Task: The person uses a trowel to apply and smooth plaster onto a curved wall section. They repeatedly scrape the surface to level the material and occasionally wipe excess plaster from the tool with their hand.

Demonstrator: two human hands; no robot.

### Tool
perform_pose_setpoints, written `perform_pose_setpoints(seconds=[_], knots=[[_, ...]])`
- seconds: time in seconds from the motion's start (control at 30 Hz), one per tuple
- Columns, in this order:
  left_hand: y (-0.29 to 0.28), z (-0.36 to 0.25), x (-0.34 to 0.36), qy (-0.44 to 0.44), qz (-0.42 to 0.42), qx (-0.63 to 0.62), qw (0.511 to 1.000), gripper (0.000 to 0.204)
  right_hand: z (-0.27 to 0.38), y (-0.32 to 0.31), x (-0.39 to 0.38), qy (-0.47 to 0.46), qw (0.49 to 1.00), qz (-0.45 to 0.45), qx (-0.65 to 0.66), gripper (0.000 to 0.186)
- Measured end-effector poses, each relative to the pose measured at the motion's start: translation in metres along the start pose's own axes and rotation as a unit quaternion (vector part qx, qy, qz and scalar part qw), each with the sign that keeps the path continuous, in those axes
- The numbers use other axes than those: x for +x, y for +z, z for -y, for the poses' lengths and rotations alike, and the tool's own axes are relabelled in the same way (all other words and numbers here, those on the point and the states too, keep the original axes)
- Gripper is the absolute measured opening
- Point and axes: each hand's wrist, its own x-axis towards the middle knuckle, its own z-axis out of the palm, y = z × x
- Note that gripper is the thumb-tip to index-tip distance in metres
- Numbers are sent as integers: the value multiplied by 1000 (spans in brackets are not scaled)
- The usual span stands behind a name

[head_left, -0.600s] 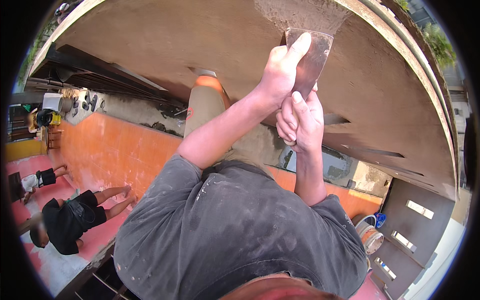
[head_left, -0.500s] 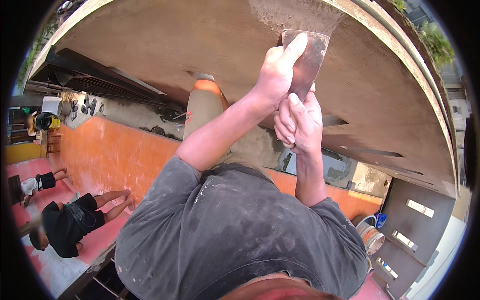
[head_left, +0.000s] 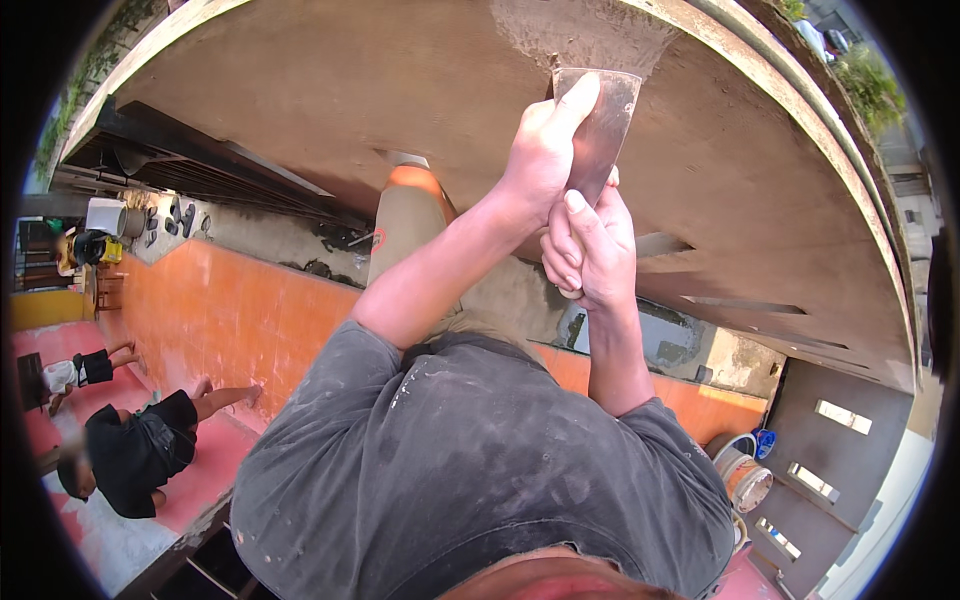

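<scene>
My right hand (head_left: 592, 245) is closed around the handle of a wide-bladed scraper (head_left: 608, 125), the handle mostly hidden in the fist. Higher up, my left hand (head_left: 543, 155) grips the metal blade, its thumb lying flat along the near face and its other fingers largely out of sight. The blade's broad end is up against a brown wall surface (head_left: 400, 85), at the lower edge of a rough greyish patch (head_left: 580, 35). Whether the whole blade edge touches the wall, I cannot tell.
Rectangular slots (head_left: 745, 303) pierce the brown wall. Below lies an orange surface (head_left: 240, 310); buckets (head_left: 745, 480) stand at the right. A person in black (head_left: 145, 450) and another person (head_left: 75, 372) are on the pink floor at the left. Sandals (head_left: 180, 215) lie beyond.
Both hands and the scraper have shifted slightly left, and the blade's end sits a little lower. The person in black at the left has moved their legs.
</scene>
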Motion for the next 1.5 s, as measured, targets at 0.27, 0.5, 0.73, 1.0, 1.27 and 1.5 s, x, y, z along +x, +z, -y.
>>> perform_pose_setpoints(seconds=[0.27, 0.5, 0.73, 1.0, 1.27, 1.5], knots=[[3, 5, 0, 18, -29, 8, 999, 50, -4, -13, 3, 1, 1000, 10, 5, 22], [-2, 6, 1, 51, -6, -17, 999, 47, -2, -13, 5, -11, 1000, 21, 12, 22], [-9, 2, 0, 50, 6, -17, 999, 47, -12, -16, 7, -55, 996, 48, 44, 30], [-5, -12, 2, 69, -25, 34, 997, 47, -11, -20, 17, -39, 992, 82, 83, 33], [-3, -28, -3, 71, -74, 58, 993, 48, -14, -5, 25, -66, 994, 84, -4, 32], [-6, -27, 1, 67, -45, 42, 996, 44, -19, 9, 16, -80, 996, 22, -20, 31]])
